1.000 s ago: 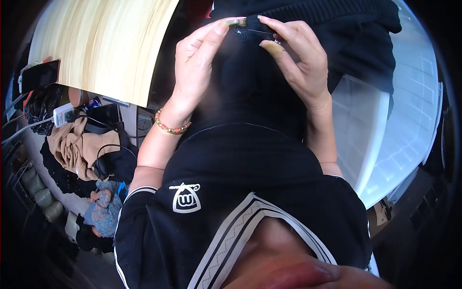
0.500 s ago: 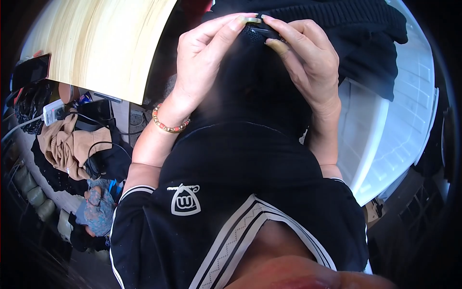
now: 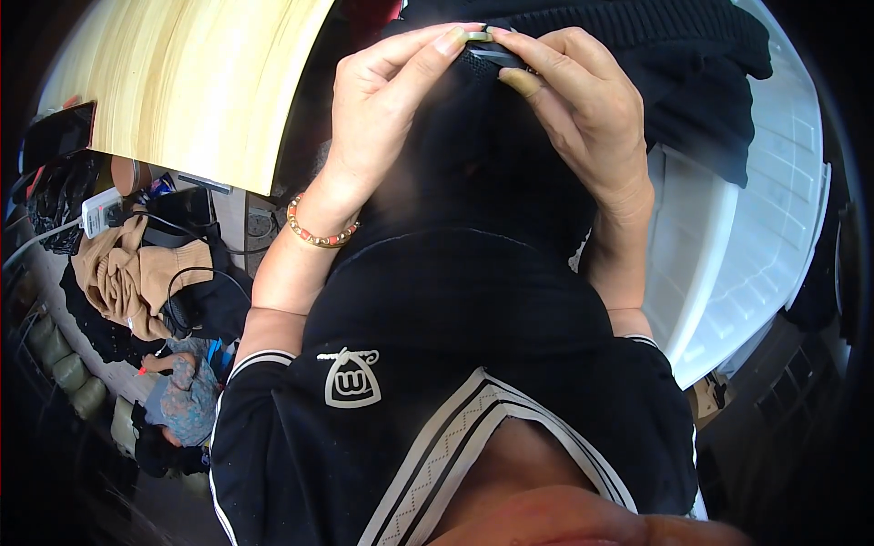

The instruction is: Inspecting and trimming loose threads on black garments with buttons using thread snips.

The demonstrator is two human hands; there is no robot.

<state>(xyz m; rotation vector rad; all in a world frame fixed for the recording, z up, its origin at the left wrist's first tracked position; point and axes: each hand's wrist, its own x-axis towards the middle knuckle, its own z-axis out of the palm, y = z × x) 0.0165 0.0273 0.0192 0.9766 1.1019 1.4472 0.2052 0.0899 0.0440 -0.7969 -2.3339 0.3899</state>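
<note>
At the far middle of the view my two hands meet over dark knitted cloth. Thumb and index finger of my left hand [image 3: 378, 114] are pinched together at the edge of a black knit garment [image 3: 692, 55], beside a small pale greenish piece [image 3: 477, 37]. My right hand [image 3: 592, 118] has its fingertips touching that same spot. Between its index finger and thumb lies a small dark thing with a shiny edge [image 3: 496, 58], its kind too unclear to name. The right thumb's tip looks yellowish. The garment spreads away to the far right.
A pale wood-grain table [image 3: 191, 82] stands at the far left, a dark phone-like device [image 3: 59, 136] at its edge. White ribbed plastic [image 3: 756, 246] lies right. Below left are tan knitwear [image 3: 137, 268], cables, a white plug block [image 3: 102, 211] and another person [image 3: 187, 400].
Both hands stay at the same spot. My right fingertips have shifted slightly left, and its wrist a little right. The person at lower left has moved an arm.
</note>
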